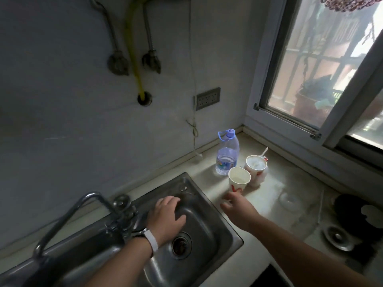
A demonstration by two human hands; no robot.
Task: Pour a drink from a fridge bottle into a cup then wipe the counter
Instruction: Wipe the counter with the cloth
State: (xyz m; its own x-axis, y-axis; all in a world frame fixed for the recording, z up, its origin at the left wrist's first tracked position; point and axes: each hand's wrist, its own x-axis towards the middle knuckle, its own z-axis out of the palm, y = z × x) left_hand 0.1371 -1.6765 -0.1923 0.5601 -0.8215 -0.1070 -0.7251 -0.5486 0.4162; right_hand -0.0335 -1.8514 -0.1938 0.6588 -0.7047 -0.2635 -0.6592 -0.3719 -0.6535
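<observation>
Just hands (234,208) open, cup (238,180) near sink (209,230) edge

At the centre of the frame, the left hand (165,216) spreads empty above the steel sink (215,222), a white band at its wrist. The right hand (236,208) reaches with loose, empty fingers just below a paper cup (238,180) on the counter (275,195). Behind that stand a capped water bottle (227,154) and a second cup (256,166).
</observation>
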